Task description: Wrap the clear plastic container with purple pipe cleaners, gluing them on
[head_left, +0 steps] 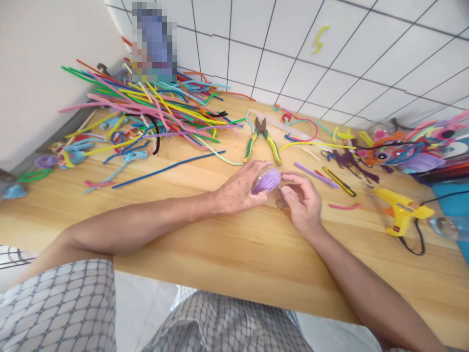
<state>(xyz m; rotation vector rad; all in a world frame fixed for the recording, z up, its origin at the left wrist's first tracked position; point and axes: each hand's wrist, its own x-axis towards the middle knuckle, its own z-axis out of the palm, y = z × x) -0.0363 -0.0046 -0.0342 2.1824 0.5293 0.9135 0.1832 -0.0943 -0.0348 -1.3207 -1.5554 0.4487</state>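
My left hand [240, 188] is closed around a small purple bundle [267, 181] that looks wound from fuzzy pipe cleaner. Close beside it, my right hand [303, 199] has its thumb and forefinger pinched at the bundle's right end. A thin, dark curled strand [280, 198] hangs by those fingertips; its kind is too blurred to make out. Just beyond my hands lie pliers [262, 139] with green and yellow handles, jaws pointing away. A loose purple pipe cleaner [315, 174] rests to the right of my fingers.
Many coloured pipe cleaners [157, 107] heap at the back left. On the right are a yellow utility knife [339, 181], a yellow glue gun [403, 208] with a black cord, and a colourful pipe-cleaner figure [414, 142]. A tiled wall [249, 39] bounds the back.
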